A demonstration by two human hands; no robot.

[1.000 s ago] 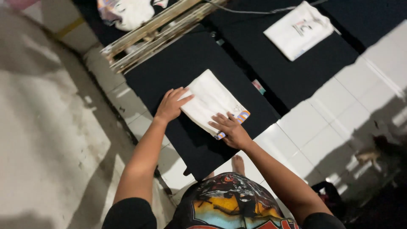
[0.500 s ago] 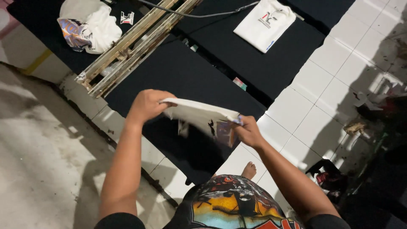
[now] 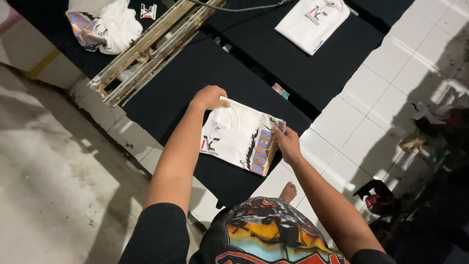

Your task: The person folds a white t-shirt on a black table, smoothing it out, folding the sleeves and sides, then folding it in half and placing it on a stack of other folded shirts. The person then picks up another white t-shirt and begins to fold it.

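Observation:
A folded white T-shirt (image 3: 239, 137) with a small printed logo and a blue-and-orange printed edge lies flat on a black board (image 3: 195, 78). My left hand (image 3: 209, 97) grips its far top corner, fingers curled over the fabric. At the shirt's right edge, my right hand (image 3: 287, 143) pinches the printed fold. Both forearms reach forward from my body at the bottom of the view.
A second folded white shirt (image 3: 312, 22) lies on another black board (image 3: 322, 63) farther back. A crumpled white and printed garment (image 3: 105, 27) sits at the top left beside a metal frame (image 3: 151, 46). White floor tiles (image 3: 391, 78) spread to the right, my bare foot (image 3: 288, 192) below.
The shirt was lifted off the board and turned over half a second ago. Now it lies flat again, logo side up, with both hands still on it.

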